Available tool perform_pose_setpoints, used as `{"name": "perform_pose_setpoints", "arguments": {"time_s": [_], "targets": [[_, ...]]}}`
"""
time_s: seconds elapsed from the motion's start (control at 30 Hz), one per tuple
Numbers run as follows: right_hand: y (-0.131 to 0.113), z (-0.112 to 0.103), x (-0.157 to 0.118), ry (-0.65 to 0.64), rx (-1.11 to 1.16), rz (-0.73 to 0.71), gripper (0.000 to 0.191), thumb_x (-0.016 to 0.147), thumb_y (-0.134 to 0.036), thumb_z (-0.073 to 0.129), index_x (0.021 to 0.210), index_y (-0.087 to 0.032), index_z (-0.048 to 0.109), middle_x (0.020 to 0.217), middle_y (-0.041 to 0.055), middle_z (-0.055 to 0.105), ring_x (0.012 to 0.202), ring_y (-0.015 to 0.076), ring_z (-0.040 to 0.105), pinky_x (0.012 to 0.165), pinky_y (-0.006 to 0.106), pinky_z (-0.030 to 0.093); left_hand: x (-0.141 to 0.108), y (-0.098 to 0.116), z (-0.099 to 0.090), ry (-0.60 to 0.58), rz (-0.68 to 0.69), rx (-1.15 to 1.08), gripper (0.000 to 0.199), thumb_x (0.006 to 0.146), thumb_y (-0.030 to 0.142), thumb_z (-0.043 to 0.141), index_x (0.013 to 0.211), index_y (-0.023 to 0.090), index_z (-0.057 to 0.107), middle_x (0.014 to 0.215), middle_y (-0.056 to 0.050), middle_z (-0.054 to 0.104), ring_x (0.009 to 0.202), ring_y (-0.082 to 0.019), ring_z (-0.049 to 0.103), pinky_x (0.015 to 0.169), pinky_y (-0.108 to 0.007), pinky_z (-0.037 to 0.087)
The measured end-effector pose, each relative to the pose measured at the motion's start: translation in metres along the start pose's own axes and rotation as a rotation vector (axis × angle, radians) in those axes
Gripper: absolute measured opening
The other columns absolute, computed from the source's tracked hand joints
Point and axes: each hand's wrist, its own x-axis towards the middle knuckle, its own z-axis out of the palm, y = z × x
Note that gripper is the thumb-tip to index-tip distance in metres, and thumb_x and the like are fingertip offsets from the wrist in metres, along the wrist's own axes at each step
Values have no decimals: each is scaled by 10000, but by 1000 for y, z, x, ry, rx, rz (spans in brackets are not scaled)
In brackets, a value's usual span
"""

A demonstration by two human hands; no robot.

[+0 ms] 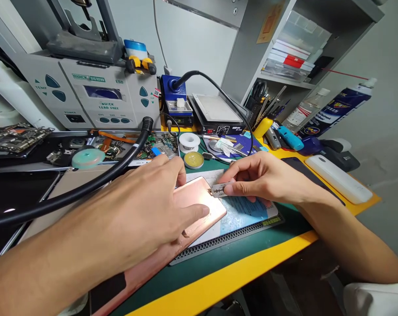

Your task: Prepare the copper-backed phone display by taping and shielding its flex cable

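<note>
A long rose-gold device panel [199, 197], possibly a phone or tablet back, lies on a printed repair mat [248, 215]. My left hand [142, 206] rests across it, with the fingers spread and pressing on its top. My right hand [261, 177] pinches a small steel razor blade [220, 190] between thumb and fingers. The blade's edge is at the panel's far corner and appears to touch it. The left hand hides most of the panel, and a black patch shows near its lower end.
A black hot-air hose [70, 197] crosses the bench on the left, beside loose circuit boards [159, 142]. Behind stand a Quick rework station [87, 87], a blue soldering station [174, 94] and a preheater [216, 109]. A solder spool [189, 141] and flux tin [194, 160] sit near the mat.
</note>
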Motion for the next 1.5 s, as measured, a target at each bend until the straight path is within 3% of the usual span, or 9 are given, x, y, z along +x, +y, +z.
{"name": "perform_pose_setpoints", "arguments": {"time_s": [0.17,0.43,0.67,0.9,1.13,1.5], "targets": [[0,0,0,-11,6,-12,222,818,-299,731,924,-104,748,470,-56,491,346,46,394,290,159,293,-1,-4,4,29,-2,-2,565,652,818,541,798,273,574,711,-44,601,600,-226,511,482,-312,261],[-1,5,-1,-4,17,-41,162,817,-246,718,900,-108,726,527,-57,486,390,27,310,339,182,211,3,7,-2,-10,-45,-58,437,634,676,673,690,257,561,623,-26,598,554,-215,509,480,-311,243],[1,5,-1,-2,-8,-75,149,817,-235,708,897,-111,728,617,-14,556,490,62,408,401,196,260,2,-4,5,29,4,38,512,661,776,571,755,273,569,668,-31,594,552,-215,500,459,-310,260],[-1,6,-1,0,-5,-44,139,805,-214,713,895,-110,730,579,-32,520,460,51,363,386,198,225,5,6,0,40,-17,29,572,612,812,570,737,254,578,718,-56,608,602,-233,523,477,-309,288],[-3,6,0,-11,21,-30,141,801,-195,706,892,-89,724,590,-22,524,472,48,366,384,184,227,-1,18,-10,0,-66,36,365,684,604,584,723,242,605,723,-15,614,578,-188,543,480,-281,290],[-1,6,1,-15,-8,-55,148,803,-202,711,895,-87,720,592,-28,535,494,54,397,408,177,272,2,22,-13,-32,-115,51,344,636,605,616,705,270,582,753,-41,668,653,-261,594,512,-333,351]]}}
